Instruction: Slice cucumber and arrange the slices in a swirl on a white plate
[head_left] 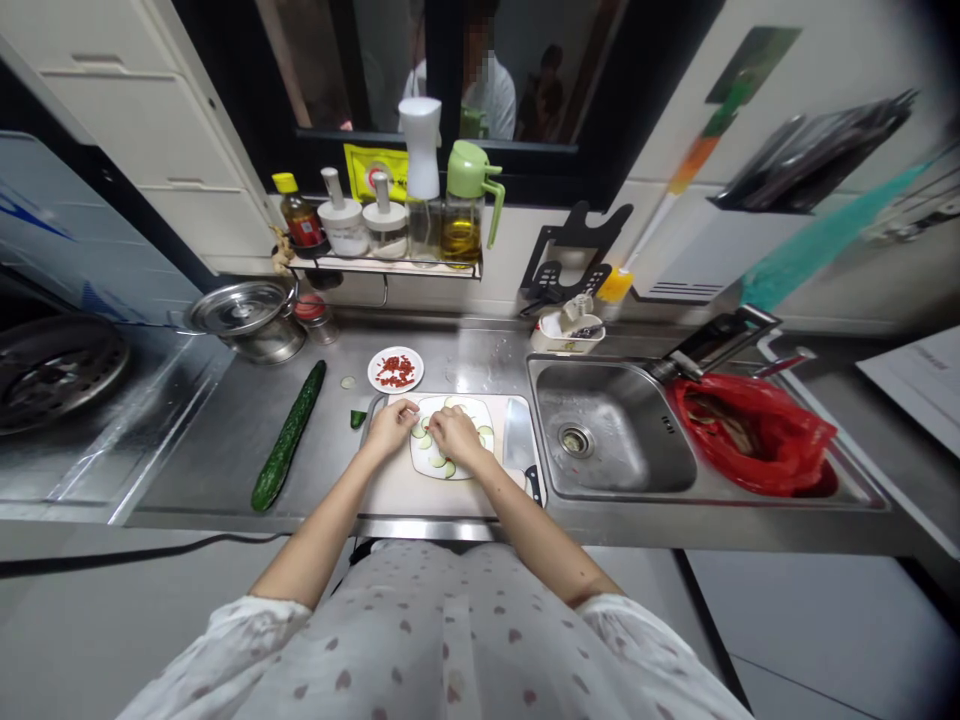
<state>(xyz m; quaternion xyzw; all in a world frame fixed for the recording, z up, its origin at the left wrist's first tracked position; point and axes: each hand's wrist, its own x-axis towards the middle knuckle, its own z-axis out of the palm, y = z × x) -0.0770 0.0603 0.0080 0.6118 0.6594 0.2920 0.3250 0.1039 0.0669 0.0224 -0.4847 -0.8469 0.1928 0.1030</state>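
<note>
A white plate [428,463] with cucumber slices laid out on it rests on the cutting board [390,484]. My left hand [391,428] is at the plate's left edge, its fingers drawn together; anything between them is too small to name. Over the middle of the plate is my right hand [454,436], fingers pinched downward among the slices, their tips partly hidden. A cleaver [519,440] lies on the board to the right. Behind the board sits a small white dish [396,370] of chopped red pieces. A whole cucumber [289,436] lies on the counter at left.
Left of the board's top corner is a cucumber end [358,418]. The sink [615,430] is at right, with a red bag [750,435] beyond it. A lidded pot [247,318] stands at the back left, and a rack [390,266] of bottles hangs behind.
</note>
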